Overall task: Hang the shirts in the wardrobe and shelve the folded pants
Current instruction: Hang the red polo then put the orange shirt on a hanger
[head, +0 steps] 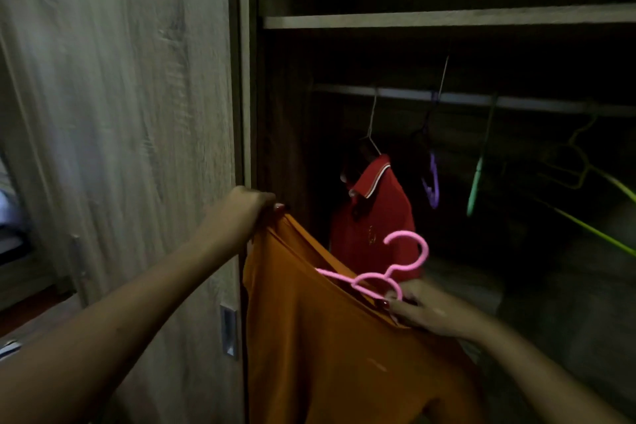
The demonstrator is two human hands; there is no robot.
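- Step in hand, as judged: fitting the pink hanger [395, 267] into the neck of the orange shirt [327, 337], held at 6 o'clock before the open wardrobe [246, 79].
- Left hand [249, 208] pinches the shirt's shoulder; right hand [418, 311] clasps the hanger at the neckline.
- Next: seat the hanger, then lift its hook to the rail [481, 100] at 1 o'clock, beside the red shirt [375, 217].

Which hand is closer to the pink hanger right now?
Right. The right hand grips the pink hanger just below its hook, at the neckline of the orange shirt; the left hand is off to the hanger's left, holding the shirt's upper edge.
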